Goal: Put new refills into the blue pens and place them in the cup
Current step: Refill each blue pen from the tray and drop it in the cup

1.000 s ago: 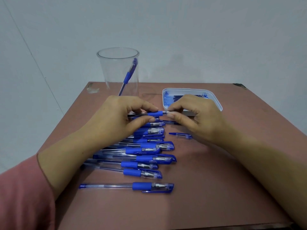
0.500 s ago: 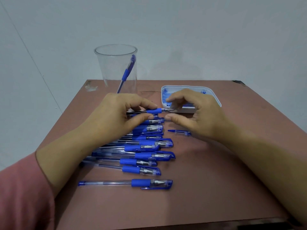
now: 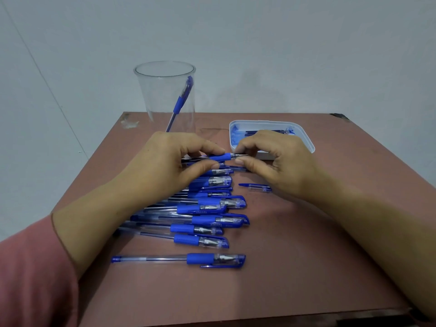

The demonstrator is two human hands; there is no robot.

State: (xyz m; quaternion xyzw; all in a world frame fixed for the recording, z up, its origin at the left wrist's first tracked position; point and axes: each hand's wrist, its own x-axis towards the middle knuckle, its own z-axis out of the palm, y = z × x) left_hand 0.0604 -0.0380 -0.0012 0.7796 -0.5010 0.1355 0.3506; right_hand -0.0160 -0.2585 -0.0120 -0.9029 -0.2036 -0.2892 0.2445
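A: Start at the near edge. What lies there?

B: On the reddish-brown desk (image 3: 306, 267), one capped blue pen with a clear barrel (image 3: 179, 259) lies crosswise by itself. Just beyond it is a loose row of capped blue pens (image 3: 200, 208) of the same kind, some overlapping. A pink sleeve (image 3: 30, 279) shows at the lower left.

A: And the hands?

B: They hang over the far end of that row. The left hand (image 3: 169, 166) grips an uncapped pen with a clear barrel and blue rubber grip (image 3: 219, 157), fingers over it and thumb under. The right hand (image 3: 278, 164) has thumb and forefinger pinched in on the pen's metal tip (image 3: 238, 155). A small clear cap with a blue clip (image 3: 256, 187) lies on the desk just beside that hand.

A: Farther back?

B: There's a white plastic tray (image 3: 306, 142) of thin blue refills (image 3: 250, 132) behind the right hand. To its left stands a tall clear plastic cup (image 3: 153, 95) with one blue pen leaning inside (image 3: 180, 103).

A: Which step is this?

B: I'd say it's work on the tip of the uncapped pen. I can't tell whether it's being loosened or tightened, or whether the refill inside is new. With one pen in the cup and many on the desk, the task looks barely begun.

A: And next?

B: If the tip is coming off, it needs twisting free and setting down where it won't roll, then a refill from the tray. If it's going on, snug it up, press the loose cap on, and reach across to the cup
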